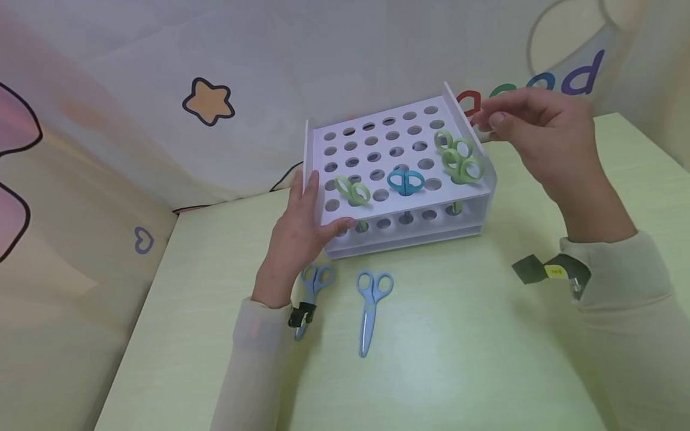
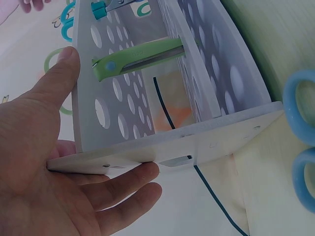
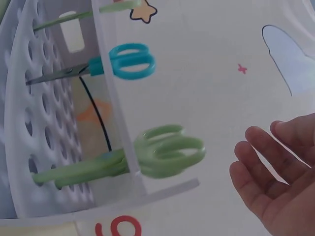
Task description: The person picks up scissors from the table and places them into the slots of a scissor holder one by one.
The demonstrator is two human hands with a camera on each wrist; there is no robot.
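A white rack (image 1: 361,161) with rows of round holes stands on the table. My left hand (image 1: 299,224) holds its left side panel, with the thumb at the front edge of the top plate and the fingers along the panel (image 2: 221,132). Light-green scissors (image 1: 353,191) stand in a hole near that hand. Teal scissors (image 1: 405,181) stand in the middle of the front row. Two more pairs of light-green scissors (image 3: 170,152) stand close together at the right side. My right hand (image 1: 544,134) hovers beyond the rack's right panel, fingers loosely bent, holding nothing.
Blue scissors (image 1: 369,311) lie on the table (image 1: 447,335) before the rack. A second blue pair (image 1: 315,284) lies partly hidden by my left wrist. A printed cloth with a star (image 1: 209,102) and coloured letters hangs behind the table.
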